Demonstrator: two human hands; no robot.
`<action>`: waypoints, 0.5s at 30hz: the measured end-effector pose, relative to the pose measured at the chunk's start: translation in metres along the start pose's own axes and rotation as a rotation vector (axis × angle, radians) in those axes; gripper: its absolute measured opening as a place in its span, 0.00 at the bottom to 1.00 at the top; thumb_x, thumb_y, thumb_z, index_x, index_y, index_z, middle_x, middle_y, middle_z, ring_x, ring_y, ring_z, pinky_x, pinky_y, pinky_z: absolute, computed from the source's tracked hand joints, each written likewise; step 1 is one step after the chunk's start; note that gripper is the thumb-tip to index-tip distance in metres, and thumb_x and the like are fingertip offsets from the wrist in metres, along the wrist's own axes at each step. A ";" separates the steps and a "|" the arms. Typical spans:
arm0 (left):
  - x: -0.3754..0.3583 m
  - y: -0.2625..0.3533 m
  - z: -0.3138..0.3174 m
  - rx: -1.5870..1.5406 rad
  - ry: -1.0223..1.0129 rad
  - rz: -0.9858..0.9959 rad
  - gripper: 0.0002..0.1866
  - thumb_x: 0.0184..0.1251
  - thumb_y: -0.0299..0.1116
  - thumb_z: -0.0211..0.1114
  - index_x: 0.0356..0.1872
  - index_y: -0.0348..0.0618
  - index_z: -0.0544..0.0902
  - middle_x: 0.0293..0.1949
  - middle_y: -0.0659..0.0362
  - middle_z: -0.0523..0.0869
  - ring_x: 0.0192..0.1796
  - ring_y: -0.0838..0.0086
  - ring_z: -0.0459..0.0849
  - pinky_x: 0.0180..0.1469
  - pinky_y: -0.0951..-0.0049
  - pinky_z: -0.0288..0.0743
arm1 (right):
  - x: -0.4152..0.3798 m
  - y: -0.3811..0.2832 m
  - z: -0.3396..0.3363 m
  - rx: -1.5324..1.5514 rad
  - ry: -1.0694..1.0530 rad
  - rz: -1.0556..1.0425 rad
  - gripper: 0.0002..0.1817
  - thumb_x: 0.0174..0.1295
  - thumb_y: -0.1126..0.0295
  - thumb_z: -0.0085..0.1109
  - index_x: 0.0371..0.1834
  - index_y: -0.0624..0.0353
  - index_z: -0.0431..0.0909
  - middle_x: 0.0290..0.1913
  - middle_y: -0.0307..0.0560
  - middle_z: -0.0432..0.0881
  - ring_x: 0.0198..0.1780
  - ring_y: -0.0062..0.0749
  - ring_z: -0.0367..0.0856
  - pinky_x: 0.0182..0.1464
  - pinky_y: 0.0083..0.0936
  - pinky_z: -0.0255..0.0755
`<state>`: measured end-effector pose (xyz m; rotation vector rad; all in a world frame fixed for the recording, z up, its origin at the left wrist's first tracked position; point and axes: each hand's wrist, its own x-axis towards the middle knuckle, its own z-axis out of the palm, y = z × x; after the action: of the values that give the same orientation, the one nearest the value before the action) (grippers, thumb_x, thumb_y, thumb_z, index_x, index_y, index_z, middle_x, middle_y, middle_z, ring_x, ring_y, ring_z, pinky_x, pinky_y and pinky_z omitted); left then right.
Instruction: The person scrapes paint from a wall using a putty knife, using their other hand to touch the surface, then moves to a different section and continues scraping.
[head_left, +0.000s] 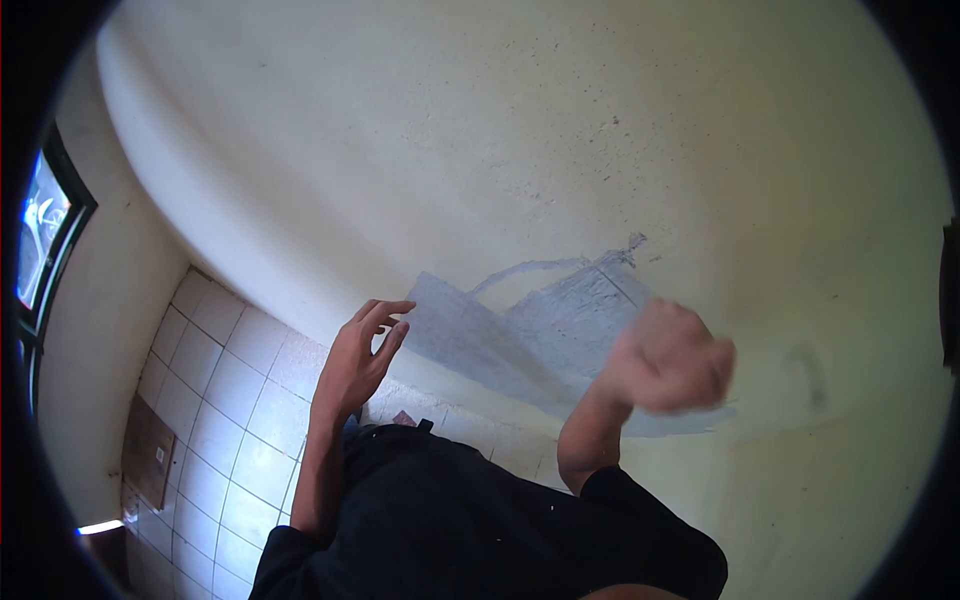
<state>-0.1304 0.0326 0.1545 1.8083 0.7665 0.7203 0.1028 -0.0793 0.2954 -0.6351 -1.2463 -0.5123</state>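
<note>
My left hand point(361, 354) is raised in front of the wall with its fingers apart and nothing between them. Its fingertips are near the left edge of a grey patch point(470, 335) on the pale wall point(400, 150). My right hand point(674, 357) is blurred by motion, in front of the right part of the patch. Its fingers look curled, but what they hold, if anything, cannot be made out. The patch has a rough, darker upper tip and a thin curved grey streak.
White floor tiles point(215, 435) lie at the lower left, with a brown panel point(147, 452) beside them. A dark-framed window point(60, 225) is at the far left. Small dark specks mark the wall above the patch, and a faint smudge point(808, 375) is at the right.
</note>
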 end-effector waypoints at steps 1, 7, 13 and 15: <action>-0.002 0.000 0.000 0.004 0.002 -0.005 0.16 0.86 0.36 0.62 0.64 0.39 0.86 0.61 0.46 0.88 0.59 0.55 0.91 0.63 0.56 0.83 | -0.006 0.004 0.002 -0.010 0.048 0.050 0.13 0.47 0.88 0.46 0.20 0.55 0.60 0.13 0.40 0.61 0.15 0.19 0.54 0.19 0.22 0.48; -0.006 -0.012 0.003 0.064 0.012 0.000 0.16 0.86 0.36 0.61 0.66 0.41 0.85 0.63 0.49 0.88 0.57 0.55 0.90 0.60 0.57 0.84 | -0.012 -0.002 -0.009 0.155 -0.023 0.040 0.16 0.56 0.88 0.47 0.19 0.56 0.57 0.14 0.39 0.63 0.15 0.19 0.57 0.17 0.23 0.47; -0.003 -0.011 0.006 0.071 0.043 -0.047 0.16 0.86 0.35 0.61 0.65 0.41 0.85 0.63 0.50 0.88 0.57 0.57 0.91 0.62 0.59 0.83 | -0.010 0.003 -0.022 0.203 -0.024 0.058 0.19 0.65 0.83 0.50 0.19 0.58 0.55 0.16 0.38 0.64 0.15 0.19 0.55 0.17 0.26 0.45; -0.001 -0.015 0.009 0.070 0.064 -0.032 0.16 0.86 0.35 0.62 0.65 0.41 0.85 0.63 0.50 0.89 0.57 0.57 0.90 0.62 0.59 0.83 | -0.014 0.017 -0.013 0.048 0.025 0.031 0.18 0.62 0.84 0.51 0.19 0.59 0.55 0.16 0.38 0.64 0.16 0.19 0.54 0.18 0.24 0.44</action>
<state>-0.1269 0.0308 0.1376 1.8386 0.8707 0.7420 0.1196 -0.0760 0.2768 -0.6054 -1.2198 -0.4618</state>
